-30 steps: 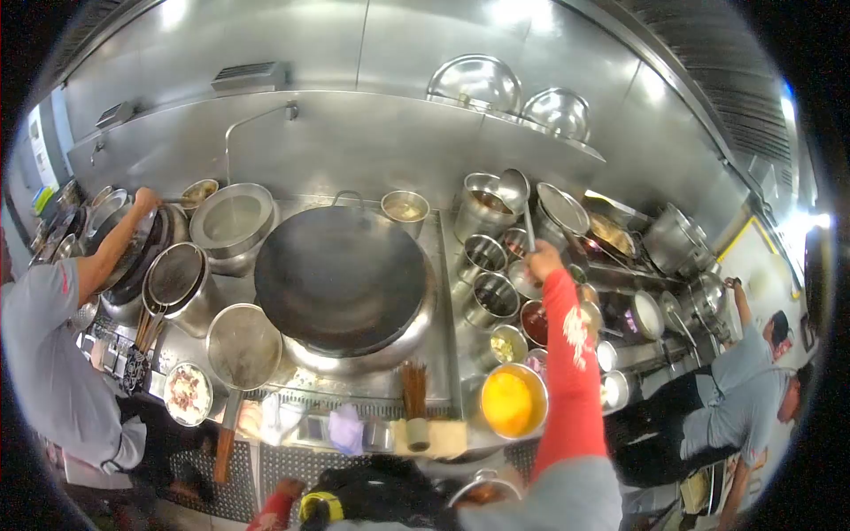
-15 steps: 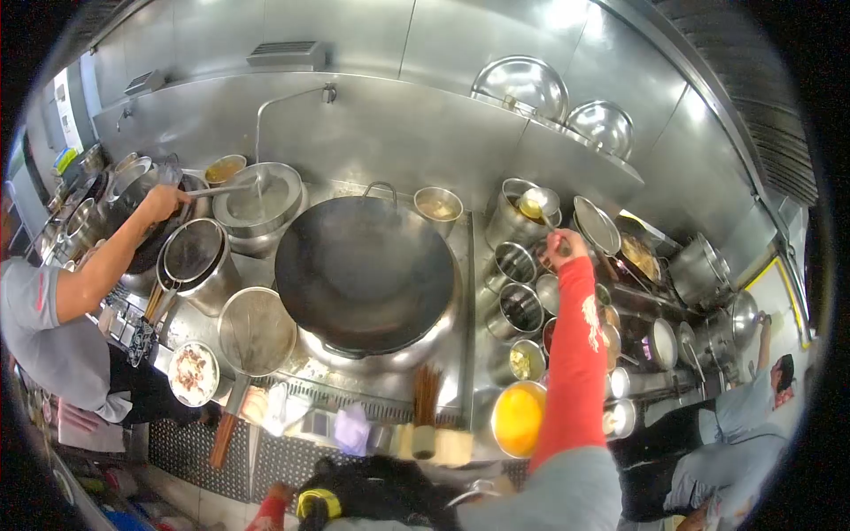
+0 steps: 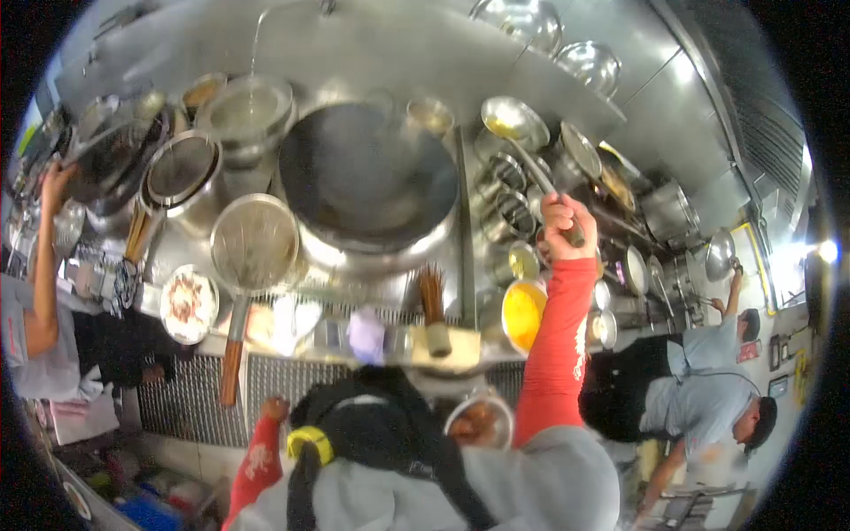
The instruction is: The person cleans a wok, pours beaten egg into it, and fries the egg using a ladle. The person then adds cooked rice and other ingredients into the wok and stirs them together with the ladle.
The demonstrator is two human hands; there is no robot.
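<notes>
The right hand (image 3: 567, 227) gripped the ladle (image 3: 516, 124), its bowl right of the big wok (image 3: 368, 177), while the left hand (image 3: 275, 408) hung below the wok, its grip impossible to tell.

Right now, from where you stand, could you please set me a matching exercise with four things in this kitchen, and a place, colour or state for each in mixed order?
Things:
1. Ladle
2. Brush
3. Wooden-handled strainer
4. Wok

Places, colours or states:
A. Wide and dark all over
B. Brown bristles pointing toward the back
C. Gripped by its handle in the right hand
D. Mesh to the front left of the wok, handle pointing toward the front

Pairs: 1-C, 2-B, 3-D, 4-A
</notes>
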